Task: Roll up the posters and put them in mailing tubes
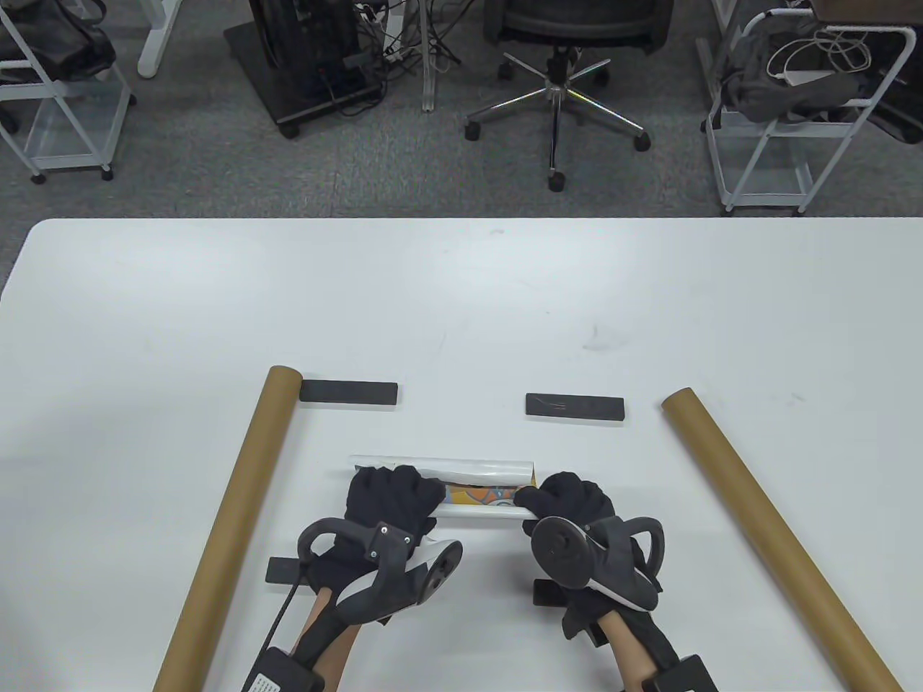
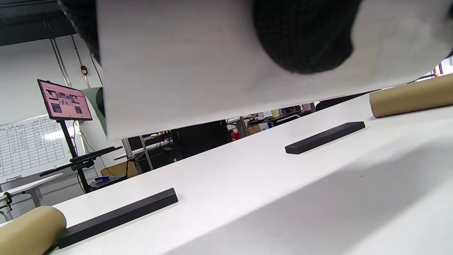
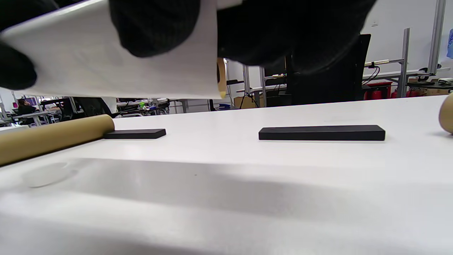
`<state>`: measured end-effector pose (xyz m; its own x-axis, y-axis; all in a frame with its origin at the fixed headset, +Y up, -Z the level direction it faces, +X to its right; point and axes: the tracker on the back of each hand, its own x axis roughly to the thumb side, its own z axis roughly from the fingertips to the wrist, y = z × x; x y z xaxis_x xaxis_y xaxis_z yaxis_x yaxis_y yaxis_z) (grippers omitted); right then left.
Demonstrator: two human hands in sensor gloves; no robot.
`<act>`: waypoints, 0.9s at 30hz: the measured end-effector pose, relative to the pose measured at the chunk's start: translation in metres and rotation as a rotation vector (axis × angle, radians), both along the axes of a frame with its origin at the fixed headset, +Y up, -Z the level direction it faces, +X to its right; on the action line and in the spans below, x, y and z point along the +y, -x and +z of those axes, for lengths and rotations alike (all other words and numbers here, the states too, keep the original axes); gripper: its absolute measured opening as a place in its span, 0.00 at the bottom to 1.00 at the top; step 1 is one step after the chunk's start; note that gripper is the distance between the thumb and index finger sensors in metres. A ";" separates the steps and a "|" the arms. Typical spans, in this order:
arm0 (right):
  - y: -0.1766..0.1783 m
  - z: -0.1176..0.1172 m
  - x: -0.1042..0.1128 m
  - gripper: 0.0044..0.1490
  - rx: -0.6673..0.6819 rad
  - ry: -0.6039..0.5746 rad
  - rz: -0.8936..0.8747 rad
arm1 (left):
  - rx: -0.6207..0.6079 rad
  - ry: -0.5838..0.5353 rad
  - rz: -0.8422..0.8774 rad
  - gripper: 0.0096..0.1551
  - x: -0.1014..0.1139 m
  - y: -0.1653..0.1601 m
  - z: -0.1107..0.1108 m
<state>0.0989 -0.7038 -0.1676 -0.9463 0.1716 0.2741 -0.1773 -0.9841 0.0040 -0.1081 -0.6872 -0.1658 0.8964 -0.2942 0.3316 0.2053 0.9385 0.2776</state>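
Both the left hand (image 1: 389,497) and right hand (image 1: 573,497) curl their fingers round the rolled poster (image 1: 476,472), gripping it.

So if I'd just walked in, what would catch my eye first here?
Probably the two black-gloved hands, left hand and right hand, gripping a half-rolled poster lifted off the white table near its front edge. Next, the two long brown mailing tubes, left tube and right tube, flanking them.
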 end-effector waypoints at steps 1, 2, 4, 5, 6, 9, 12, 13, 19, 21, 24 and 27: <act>-0.001 -0.001 0.000 0.30 -0.003 0.008 -0.010 | -0.003 -0.010 -0.001 0.25 0.000 0.000 0.000; -0.002 -0.002 -0.001 0.31 0.002 0.019 -0.026 | -0.005 -0.014 -0.004 0.25 0.001 0.000 0.001; -0.003 -0.002 -0.001 0.34 0.004 0.018 -0.042 | -0.004 -0.023 -0.011 0.26 0.001 0.000 0.001; -0.003 -0.002 -0.001 0.34 0.006 0.009 -0.037 | -0.005 -0.023 -0.004 0.26 0.001 0.001 0.000; -0.003 -0.002 -0.001 0.33 0.006 0.010 -0.037 | -0.005 -0.014 0.001 0.26 0.001 0.001 0.000; -0.004 -0.003 -0.001 0.34 0.001 -0.001 -0.042 | -0.006 -0.008 -0.003 0.27 -0.001 0.001 -0.001; -0.006 -0.003 0.001 0.35 -0.008 -0.009 -0.053 | -0.007 -0.006 -0.005 0.28 -0.001 0.001 0.000; -0.007 -0.003 0.001 0.35 -0.010 -0.013 -0.053 | -0.008 -0.005 -0.005 0.30 -0.001 0.001 0.000; -0.007 -0.003 0.000 0.33 -0.002 0.014 -0.082 | -0.015 0.007 0.014 0.35 -0.002 0.000 0.000; -0.006 -0.003 0.000 0.33 0.018 0.048 -0.112 | -0.018 0.021 0.007 0.31 -0.002 0.000 -0.001; -0.006 -0.003 0.000 0.34 0.028 0.061 -0.099 | -0.018 0.027 0.009 0.30 -0.002 0.001 -0.001; -0.006 -0.003 0.000 0.35 0.014 0.049 -0.079 | -0.021 0.029 0.018 0.30 -0.001 0.000 0.000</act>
<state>0.1053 -0.7033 -0.1702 -0.9252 0.2593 0.2770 -0.2540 -0.9656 0.0554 -0.1081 -0.6884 -0.1661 0.8940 -0.2686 0.3586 0.1831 0.9495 0.2548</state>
